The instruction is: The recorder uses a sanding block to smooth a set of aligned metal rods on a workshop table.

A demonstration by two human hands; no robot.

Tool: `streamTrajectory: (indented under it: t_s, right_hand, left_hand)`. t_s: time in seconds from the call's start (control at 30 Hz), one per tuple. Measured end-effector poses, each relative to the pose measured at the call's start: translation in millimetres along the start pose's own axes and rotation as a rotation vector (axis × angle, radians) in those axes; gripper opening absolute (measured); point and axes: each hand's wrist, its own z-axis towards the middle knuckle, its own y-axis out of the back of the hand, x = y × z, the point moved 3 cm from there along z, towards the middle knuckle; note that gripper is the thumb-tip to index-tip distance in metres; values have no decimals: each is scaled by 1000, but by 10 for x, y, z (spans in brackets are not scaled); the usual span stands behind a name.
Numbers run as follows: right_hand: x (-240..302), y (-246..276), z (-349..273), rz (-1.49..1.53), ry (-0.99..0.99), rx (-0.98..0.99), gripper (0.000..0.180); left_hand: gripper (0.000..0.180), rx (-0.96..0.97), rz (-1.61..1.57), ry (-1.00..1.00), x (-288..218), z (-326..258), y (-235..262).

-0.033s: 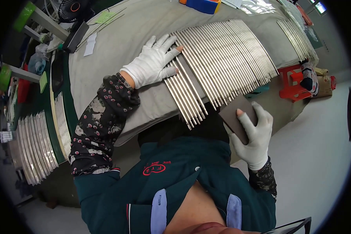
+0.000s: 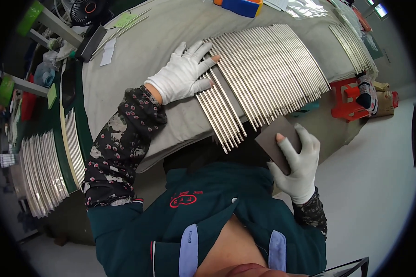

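Note:
My left hand (image 2: pixel 182 74), in a white glove with bare thumb and fingertip showing, lies spread on the upper ends of a small group of silvery metal rods (image 2: pixel 221 113). A larger row of the same rods (image 2: pixel 270 69) lies side by side just to the right, with a narrow gap between the groups. My right hand (image 2: pixel 296 159), also gloved, grips a dark brown-grey sanding block (image 2: pixel 277 141) from its right side. The block is close to the near ends of the larger row; whether it touches them I cannot tell.
A grey cloth covers the table (image 2: pixel 120 87). More rods (image 2: pixel 351 46) lie at the far right, and wrapped rods (image 2: pixel 44 175) at the left. A blue and orange tape dispenser (image 2: pixel 241 6), a fan (image 2: pixel 85 11) and a red stool (image 2: pixel 349 99) stand around.
My right hand has shifted slightly left with the sanding block. The left hand stays almost in place on the rods.

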Motion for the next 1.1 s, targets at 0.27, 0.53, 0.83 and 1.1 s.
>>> streamTrajectory:
  t_s: [0.27, 0.53, 0.83, 1.1]
  right_hand:
    - [92, -215, -140, 62, 224, -52, 74]
    - [20, -527, 28, -36, 587, -157, 47]
    - [-54, -713, 203, -29, 626, -215, 53]
    - [-59, -392, -8, 94, 277, -183, 90]
  left_hand:
    - [69, 146, 0, 34, -90, 372, -43]
    - [66, 115, 3, 22, -107, 398, -63]
    - [64, 114, 5, 20, -90, 415, -36]
    - [71, -29, 12, -24, -3, 264, 59]
